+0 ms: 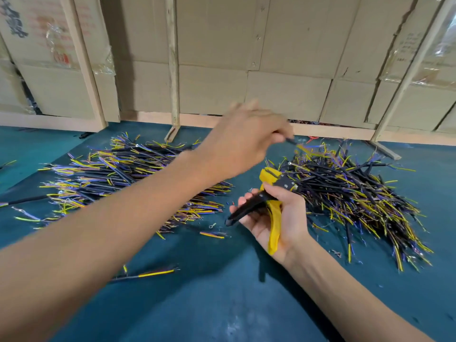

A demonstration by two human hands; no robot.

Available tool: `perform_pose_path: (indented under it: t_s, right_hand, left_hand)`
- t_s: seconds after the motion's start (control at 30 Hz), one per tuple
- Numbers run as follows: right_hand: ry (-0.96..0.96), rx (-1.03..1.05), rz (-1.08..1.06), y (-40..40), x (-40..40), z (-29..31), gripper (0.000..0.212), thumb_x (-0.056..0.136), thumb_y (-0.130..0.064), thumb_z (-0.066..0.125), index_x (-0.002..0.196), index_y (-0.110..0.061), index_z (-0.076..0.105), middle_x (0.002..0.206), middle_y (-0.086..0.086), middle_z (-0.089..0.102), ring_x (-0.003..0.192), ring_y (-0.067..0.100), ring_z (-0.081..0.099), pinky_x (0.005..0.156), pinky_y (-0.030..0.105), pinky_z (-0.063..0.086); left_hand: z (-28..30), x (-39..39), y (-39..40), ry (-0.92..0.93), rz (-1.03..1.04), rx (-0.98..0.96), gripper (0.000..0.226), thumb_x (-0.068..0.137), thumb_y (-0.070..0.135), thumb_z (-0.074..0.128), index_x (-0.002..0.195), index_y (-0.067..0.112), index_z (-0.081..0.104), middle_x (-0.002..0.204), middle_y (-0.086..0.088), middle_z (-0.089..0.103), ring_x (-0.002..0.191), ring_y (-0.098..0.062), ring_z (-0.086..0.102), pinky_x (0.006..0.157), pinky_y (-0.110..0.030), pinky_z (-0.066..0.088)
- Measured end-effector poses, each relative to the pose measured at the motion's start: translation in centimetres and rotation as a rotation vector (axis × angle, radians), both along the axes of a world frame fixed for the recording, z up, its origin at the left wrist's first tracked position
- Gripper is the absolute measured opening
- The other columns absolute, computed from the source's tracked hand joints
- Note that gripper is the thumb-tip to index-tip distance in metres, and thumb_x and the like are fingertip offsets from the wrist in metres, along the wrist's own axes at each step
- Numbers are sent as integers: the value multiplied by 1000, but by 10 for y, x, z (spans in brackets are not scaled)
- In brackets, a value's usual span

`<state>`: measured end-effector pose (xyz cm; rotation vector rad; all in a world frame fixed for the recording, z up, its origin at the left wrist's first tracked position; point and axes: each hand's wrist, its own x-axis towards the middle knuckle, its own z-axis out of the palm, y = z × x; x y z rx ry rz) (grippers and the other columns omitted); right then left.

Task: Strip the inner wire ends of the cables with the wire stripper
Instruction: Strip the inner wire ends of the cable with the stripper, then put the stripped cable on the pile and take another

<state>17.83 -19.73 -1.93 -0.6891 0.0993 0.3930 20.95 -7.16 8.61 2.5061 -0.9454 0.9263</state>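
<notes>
My right hand (276, 218) grips a yellow and black wire stripper (267, 193), its jaws pointing up and to the right. My left hand (244, 141) reaches across above the table and pinches a black cable (292, 141) over the right pile; the hand is blurred. A pile of short black cables with yellow and blue inner wires (355, 196) lies to the right. A second, flatter pile of the same cables (123, 178) lies to the left, partly hidden by my left forearm.
The table has a teal cover (222, 292). One loose cable (148, 274) and small wire scraps (212, 234) lie near the middle. A cardboard wall on wooden frames (222, 70) stands along the back edge.
</notes>
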Motion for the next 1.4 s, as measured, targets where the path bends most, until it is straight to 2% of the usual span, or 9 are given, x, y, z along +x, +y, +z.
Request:
perform_pose_path:
  t_s: [0.1,0.2,0.43,0.7,0.87,1.0,1.13,1.23,1.4]
  right_hand:
    - [-6,32,-13,-5,2,0,27,93,-20,60,76,1,64,73,15,60,61,34,66,66,48,62]
    - [-7,71,-39,-9,4,2,25,96,-20,58,81,0,62,74,15,59,62,34,65,66,48,62]
    - [-28,64,-116,-19,11,8,28,97,-22,58,82,0,64,75,15,63,66,34,70,63,44,62]
    - [-91,12,-112,-24,12,7,38,96,-24,59,66,-3,71,75,14,63,67,34,69,67,45,62]
    - [-123,9,-94,-23,11,10,32,95,-23,60,73,-2,69,75,14,61,67,34,68,69,47,62]
    - [-174,-29,-109,-25,10,13,25,95,-22,61,81,-2,65,75,15,61,67,35,67,69,48,61]
    - [-319,-153,-52,-25,5,18,20,84,-25,73,77,-7,71,80,14,64,66,32,65,68,45,61]
    - [-437,-276,31,-22,1,20,8,78,-17,78,78,-10,75,91,19,71,63,31,66,63,45,60]
    - [-535,-437,93,-17,-5,17,16,71,3,77,77,-12,74,88,20,70,61,31,66,64,46,60]
  left_hand:
    - [17,28,-51,156,-6,148,28,96,27,64,123,35,69,98,17,67,115,-19,54,88,-28,33]
    - [9,47,-57,260,186,291,60,94,29,63,149,36,41,131,-5,62,133,-28,42,100,-40,33]
    - [-32,40,69,707,689,625,42,87,39,68,118,11,63,121,-16,65,114,-39,59,94,-47,53]
    - [-16,24,85,638,509,403,21,91,29,72,74,17,72,71,-9,60,79,-28,56,71,-31,46]
    - [2,13,81,245,436,471,22,103,29,52,96,23,72,97,-11,68,101,-37,62,89,-42,50]
    - [1,-13,72,-58,-7,-264,20,104,22,53,111,14,69,87,3,65,79,-19,66,72,-35,54]
    - [-25,-33,45,695,-301,-1224,15,97,24,63,103,17,75,81,2,59,62,-16,65,46,-29,52]
    - [-62,-37,29,966,-264,-1397,21,83,29,69,98,18,79,85,1,65,72,-17,66,57,-29,53]
    - [-94,-42,23,847,-218,-1567,20,80,28,68,95,17,77,84,4,66,58,-8,48,53,-21,31]
